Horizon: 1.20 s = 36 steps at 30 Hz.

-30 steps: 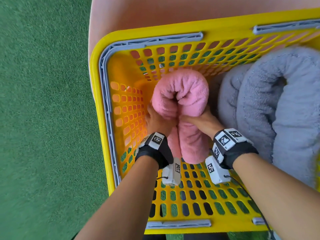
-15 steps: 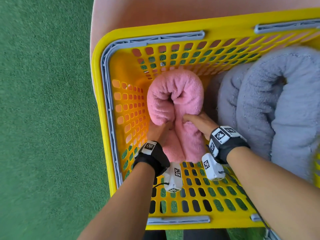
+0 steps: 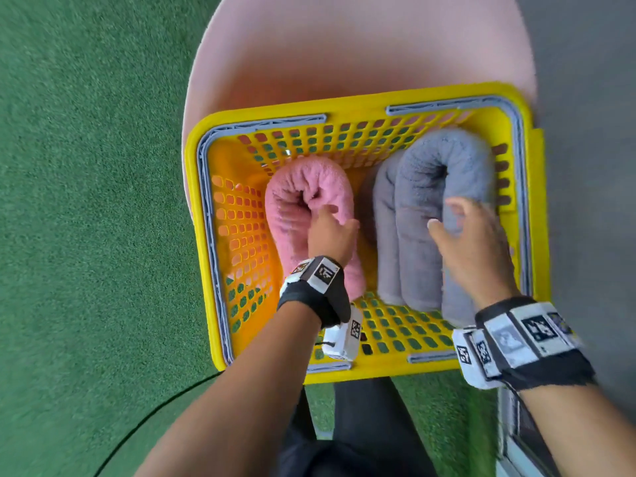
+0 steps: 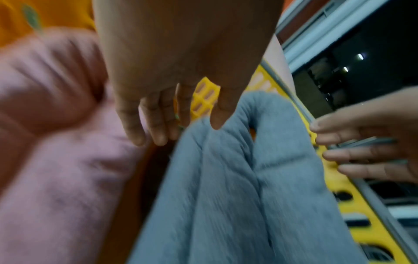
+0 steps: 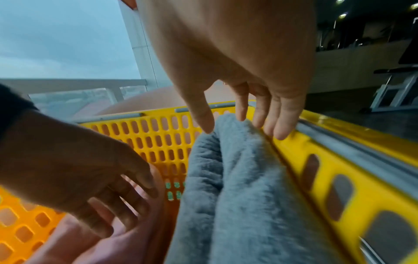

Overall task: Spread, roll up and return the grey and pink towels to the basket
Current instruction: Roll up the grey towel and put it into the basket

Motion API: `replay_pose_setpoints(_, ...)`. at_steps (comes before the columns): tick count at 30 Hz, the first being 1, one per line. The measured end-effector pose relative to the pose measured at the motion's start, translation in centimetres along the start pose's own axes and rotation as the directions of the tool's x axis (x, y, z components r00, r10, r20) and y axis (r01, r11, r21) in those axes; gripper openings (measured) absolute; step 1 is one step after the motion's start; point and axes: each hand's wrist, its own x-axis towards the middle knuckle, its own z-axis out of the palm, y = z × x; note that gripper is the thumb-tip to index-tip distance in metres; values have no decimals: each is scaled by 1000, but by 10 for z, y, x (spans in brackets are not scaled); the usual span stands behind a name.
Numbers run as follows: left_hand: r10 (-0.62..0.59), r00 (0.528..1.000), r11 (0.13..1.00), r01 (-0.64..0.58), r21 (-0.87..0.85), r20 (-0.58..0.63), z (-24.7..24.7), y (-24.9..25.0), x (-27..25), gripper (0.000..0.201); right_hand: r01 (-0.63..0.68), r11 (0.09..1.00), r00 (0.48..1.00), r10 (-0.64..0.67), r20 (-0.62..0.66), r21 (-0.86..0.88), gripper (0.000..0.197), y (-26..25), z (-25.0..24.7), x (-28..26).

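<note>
The yellow basket (image 3: 344,108) holds both rolls, each bent into a U. On its left side lies the pink towel (image 3: 292,208), also pink towel (image 4: 56,142) and pink towel (image 5: 108,241). On the right lies the grey towel (image 3: 413,242), also grey towel (image 4: 237,187) and grey towel (image 5: 237,196). My left hand (image 3: 332,228) is just above the pink roll with relaxed fingers, holding nothing; left hand (image 4: 162,125). My right hand (image 3: 464,232) hovers over the grey roll, fingers spread and empty; right hand (image 5: 248,125).
The basket stands on a round pink table (image 3: 344,46). Green artificial turf (image 3: 86,201) covers the floor to the left, with a black cable (image 3: 155,407) across it. Grey floor (image 3: 585,80) lies to the right. A glass railing (image 5: 68,92) shows beyond the table.
Both hands have let go of the pink roll and lifted. My right hand moved right over the grey roll. The head view has pulled back, so the whole basket now shows.
</note>
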Motion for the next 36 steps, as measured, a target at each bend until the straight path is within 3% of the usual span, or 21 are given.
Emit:
replay_pose_setpoints(2, 17, 983, 999, -22, 24, 181, 32, 14, -8, 50, -29, 998, 995, 24, -100, -51, 53, 16, -20, -2)
replay_pose_setpoints(6, -12, 937, 999, -5, 48, 349, 88, 35, -21, 72, -92, 989, 995, 95, 18, -115, 75, 29, -17, 6)
replay_pose_setpoints(10, -63, 949, 997, 74, -24, 310, 102, 41, -15, 72, -233, 953, 959, 258, 116, -194, 75, 28, -7, 24)
replay_pose_setpoints(14, -13, 990, 1000, 14, -8, 142, 94, 36, -22, 61, -248, 950, 959, 269, 94, -190, 62, 30, -3, 32)
replay_pose_setpoints(16, 51, 993, 999, -49, -17, 107, 91, 28, -28, 60, -223, 960, 967, 239, 83, -170, 65, 30, -3, 28)
replay_pose_setpoints(19, 89, 967, 993, -105, 57, 238, 93, 17, -27, 78, -71, 995, 997, 69, -32, -76, 70, 22, 0, 9)
replay_pose_setpoints(21, 37, 946, 998, -49, 29, 321, 94, 16, -14, 81, 69, 998, 995, -69, -72, 6, 52, 14, 5, 1)
replay_pose_setpoints(22, 45, 932, 999, -32, -44, 358, 91, 17, -8, 79, 99, 994, 995, -98, -25, 44, 43, 9, 9, 0)
replay_pose_setpoints(24, -4, 942, 974, 80, -210, 337, 88, 7, 10, 79, -5, 998, 986, -6, 168, 67, 41, 3, 24, 8)
replay_pose_setpoints(27, -193, 959, 930, 247, -272, 209, 86, -14, 39, 83, -283, 958, 903, 250, 349, 47, 55, 12, 48, 36)
replay_pose_setpoints(29, -246, 929, 934, 304, -190, 277, 79, -11, 41, 69, -528, 830, 800, 413, 436, 182, 64, 22, 60, 53)
replay_pose_setpoints(31, -249, 912, 932, 317, -175, 326, 87, -15, 51, 59, -677, 679, 701, 480, 527, 282, 56, 38, 76, 66)
replay_pose_setpoints(33, -237, 883, 898, 359, -255, 406, 105, -26, 62, 67, -691, 661, 691, 486, 535, 293, 39, 65, 103, 82)
replay_pose_setpoints(35, -275, 851, 835, 442, -328, 447, 145, -56, 86, 81, -667, 691, 709, 474, 523, 279, 26, 60, 111, 85)
replay_pose_setpoints(36, -288, 825, 793, 490, -362, 485, 155, -61, 85, 84, -679, 691, 694, 491, 527, 249, 23, 53, 113, 85)
